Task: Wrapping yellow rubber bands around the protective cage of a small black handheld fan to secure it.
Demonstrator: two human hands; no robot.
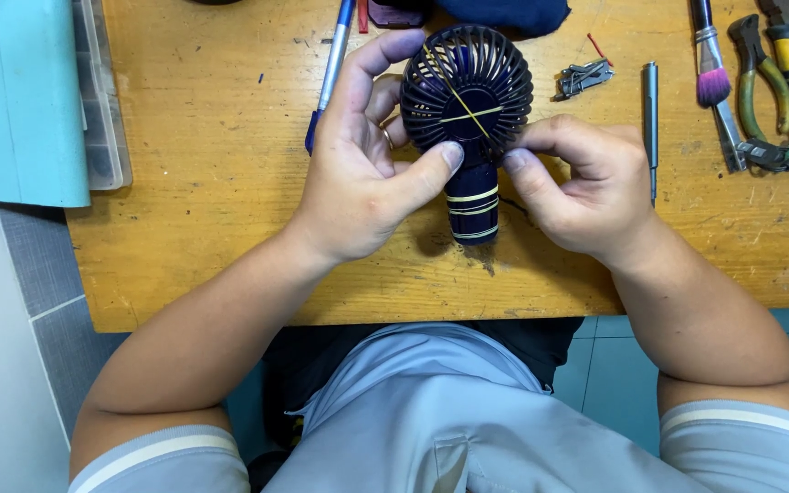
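The left hand [358, 173] grips a small dark blue fan [468, 110] above the wooden table [230, 210]; its thumb presses the lower edge of the round grille and its fingers curl behind the head; a ring shows on one finger; the right hand [586, 187] pinches the fan at the grille's lower right edge, thumb and forefinger closed on it, the other fingers curled in; the fan is held between both hands near the middle of the table, grille facing up, handle pointing toward the person; yellow rubber bands [472, 196] wrap the handle and cross the grille

A blue pen [332, 64] lies just behind the left hand; a grey plastic box [102, 100] and a teal sheet [20, 91] sit at the table's left edge; right of the fan lie a small metal clip [584, 77], a slim grey tool [651, 119], a brush [712, 73] with pink bristles, and pliers [783, 82] with yellow and green handles; dark blue cloth [504, 14] lies at the far edge
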